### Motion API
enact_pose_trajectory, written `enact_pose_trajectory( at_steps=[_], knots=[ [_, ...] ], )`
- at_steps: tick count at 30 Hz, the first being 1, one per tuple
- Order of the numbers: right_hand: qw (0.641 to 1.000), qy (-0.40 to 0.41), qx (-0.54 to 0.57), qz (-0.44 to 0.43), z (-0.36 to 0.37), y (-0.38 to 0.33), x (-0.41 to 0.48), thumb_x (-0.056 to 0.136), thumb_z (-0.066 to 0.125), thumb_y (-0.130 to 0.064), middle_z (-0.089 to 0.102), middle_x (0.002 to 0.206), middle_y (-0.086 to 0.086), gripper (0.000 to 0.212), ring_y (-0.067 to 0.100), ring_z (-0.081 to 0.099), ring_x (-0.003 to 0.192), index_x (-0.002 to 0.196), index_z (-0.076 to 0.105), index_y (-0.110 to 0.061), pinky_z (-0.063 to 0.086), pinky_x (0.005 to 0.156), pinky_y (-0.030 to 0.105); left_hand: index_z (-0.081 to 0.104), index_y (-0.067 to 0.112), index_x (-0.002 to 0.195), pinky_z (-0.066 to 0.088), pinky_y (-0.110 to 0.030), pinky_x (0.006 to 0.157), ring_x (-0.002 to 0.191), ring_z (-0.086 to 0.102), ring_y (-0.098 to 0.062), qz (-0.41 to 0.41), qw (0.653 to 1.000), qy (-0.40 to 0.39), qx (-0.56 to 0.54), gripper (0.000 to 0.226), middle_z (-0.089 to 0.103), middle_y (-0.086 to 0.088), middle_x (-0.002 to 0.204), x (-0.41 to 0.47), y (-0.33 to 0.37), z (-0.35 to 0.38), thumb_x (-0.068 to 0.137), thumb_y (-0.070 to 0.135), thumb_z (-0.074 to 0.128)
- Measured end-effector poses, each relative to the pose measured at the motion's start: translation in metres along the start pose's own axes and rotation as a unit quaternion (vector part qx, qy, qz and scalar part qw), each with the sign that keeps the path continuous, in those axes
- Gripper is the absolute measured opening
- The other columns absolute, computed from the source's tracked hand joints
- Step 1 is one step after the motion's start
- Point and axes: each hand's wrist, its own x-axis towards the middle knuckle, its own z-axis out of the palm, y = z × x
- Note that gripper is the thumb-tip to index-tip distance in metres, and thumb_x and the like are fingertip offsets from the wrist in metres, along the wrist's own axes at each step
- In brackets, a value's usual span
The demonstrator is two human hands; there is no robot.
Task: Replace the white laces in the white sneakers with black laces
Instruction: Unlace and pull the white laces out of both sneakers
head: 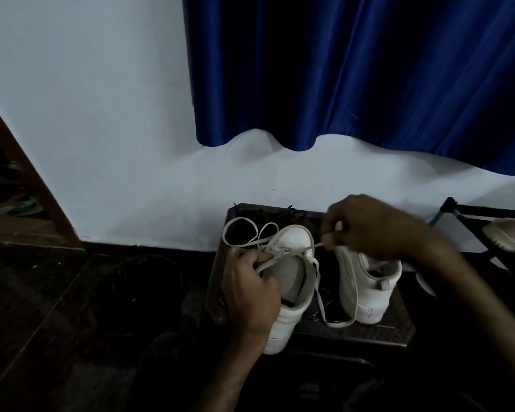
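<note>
Two white sneakers stand on a small dark stool (399, 322). My left hand (250, 289) grips the left sneaker (292, 281) at its side, fingers closed on the white lace (298, 251) near the eyelets. My right hand (369, 227) pinches the same lace's other end, drawn taut over the shoe's toe. A loose length of that lace (321, 301) trails down between the shoes. The right sneaker (366, 289) stands beside it, partly hidden by my right wrist. Black laces (268, 217) lie at the stool's far edge, behind loops of white lace (241, 230).
A pale wall and a blue curtain (354, 78) rise behind the stool. At the right stands a dark rack (470, 211) holding another pale shoe (509, 236). A wooden door frame (27, 179) stands at the left; the floor is dark.
</note>
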Motion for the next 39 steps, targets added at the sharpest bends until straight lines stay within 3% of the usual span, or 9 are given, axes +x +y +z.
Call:
enact_pose_trajectory(
  at_steps=[9, 13, 17, 20, 25, 30, 33, 36, 39],
  knots=[
    [0.981, 0.014, 0.192, -0.026, -0.048, 0.063, -0.049, 0.080, 0.063, -0.034, 0.072, 0.083, -0.011, 0.011, 0.005, 0.064, 0.087, 0.072, 0.071, -0.035, 0.044, 0.081, 0.023, 0.074, 0.017, 0.083, 0.032, 0.005, 0.070, 0.079, 0.047, 0.002, -0.006, 1.000, -0.002, -0.012, 0.027, 0.056, 0.016, 0.096, -0.001, 0.004, -0.002, 0.069, -0.003, 0.062],
    [0.995, 0.026, 0.082, 0.042, -0.024, 0.053, -0.020, 0.079, 0.073, -0.041, 0.071, 0.093, -0.011, 0.007, 0.005, 0.065, 0.082, 0.083, 0.072, -0.035, 0.049, 0.078, 0.028, 0.074, 0.016, 0.084, 0.031, 0.006, 0.069, 0.077, 0.046, 0.004, -0.011, 1.000, -0.001, -0.010, 0.028, 0.055, 0.016, 0.095, -0.001, 0.005, -0.004, 0.069, -0.004, 0.061],
    [0.994, 0.104, 0.016, 0.016, 0.018, 0.009, 0.010, 0.082, 0.072, -0.043, 0.062, 0.108, -0.011, 0.022, 0.010, 0.055, 0.101, 0.100, 0.070, -0.031, 0.048, 0.087, 0.036, 0.074, 0.014, 0.083, 0.032, 0.005, 0.067, 0.076, 0.045, 0.002, -0.007, 1.000, -0.005, -0.012, 0.025, 0.055, 0.013, 0.095, -0.001, 0.004, -0.002, 0.069, -0.004, 0.063],
    [0.997, 0.047, -0.057, -0.005, 0.051, -0.018, 0.030, 0.083, 0.068, -0.050, 0.062, 0.113, -0.005, 0.033, 0.016, 0.054, 0.111, 0.108, 0.071, -0.030, 0.047, 0.091, 0.037, 0.072, 0.013, 0.080, 0.033, 0.004, 0.066, 0.075, 0.047, 0.000, -0.004, 1.000, -0.004, -0.006, 0.023, 0.055, 0.011, 0.093, -0.001, 0.000, -0.001, 0.068, -0.004, 0.062],
    [0.997, 0.038, -0.066, -0.008, 0.069, -0.023, 0.044, 0.082, 0.069, -0.037, 0.068, 0.109, -0.002, 0.022, 0.019, 0.059, 0.110, 0.100, 0.075, -0.026, 0.046, 0.087, 0.033, 0.073, 0.013, 0.080, 0.032, 0.006, 0.069, 0.080, 0.049, 0.000, 0.003, 1.000, -0.004, -0.018, 0.027, 0.057, 0.010, 0.096, -0.001, 0.000, 0.000, 0.067, -0.008, 0.063],
    [0.999, 0.006, -0.042, 0.033, 0.029, -0.002, 0.023, 0.076, 0.076, -0.037, 0.071, 0.093, -0.007, 0.006, 0.014, 0.066, 0.089, 0.079, 0.074, -0.032, 0.051, 0.078, 0.031, 0.074, 0.027, 0.073, 0.031, 0.003, 0.067, 0.077, 0.043, 0.003, 0.014, 1.000, -0.001, 0.011, 0.024, 0.056, 0.016, 0.089, -0.009, 0.001, -0.001, 0.066, 0.004, 0.070],
    [0.994, 0.065, -0.003, 0.092, 0.001, 0.023, 0.010, 0.076, 0.078, -0.032, 0.071, 0.088, -0.007, 0.016, 0.014, 0.064, 0.082, 0.067, 0.066, -0.038, 0.053, 0.075, 0.034, 0.074, 0.028, 0.071, 0.034, 0.001, 0.065, 0.080, 0.049, 0.003, 0.009, 1.000, -0.013, 0.007, 0.025, 0.056, 0.017, 0.089, -0.004, 0.000, 0.001, 0.066, 0.003, 0.070],
    [0.974, 0.193, 0.027, 0.112, -0.001, 0.038, 0.021, 0.081, 0.076, -0.035, 0.071, 0.086, -0.004, 0.006, 0.019, 0.064, 0.081, 0.077, 0.073, -0.032, 0.050, 0.072, 0.032, 0.073, 0.030, 0.071, 0.034, -0.006, 0.060, 0.084, 0.053, 0.001, 0.002, 0.999, -0.028, 0.025, 0.025, 0.056, 0.018, 0.091, -0.003, -0.002, 0.002, 0.067, 0.006, 0.069],
    [0.977, 0.177, 0.058, 0.104, 0.021, 0.039, 0.050, 0.084, 0.073, -0.037, 0.073, 0.092, -0.002, 0.010, 0.020, 0.066, 0.084, 0.086, 0.075, -0.027, 0.054, 0.078, 0.036, 0.072, 0.031, 0.072, 0.038, -0.015, 0.063, 0.088, 0.058, -0.004, -0.001, 0.999, -0.041, 0.022, 0.024, 0.058, 0.018, 0.092, -0.002, -0.004, 0.004, 0.069, 0.008, 0.068]
  ],
)
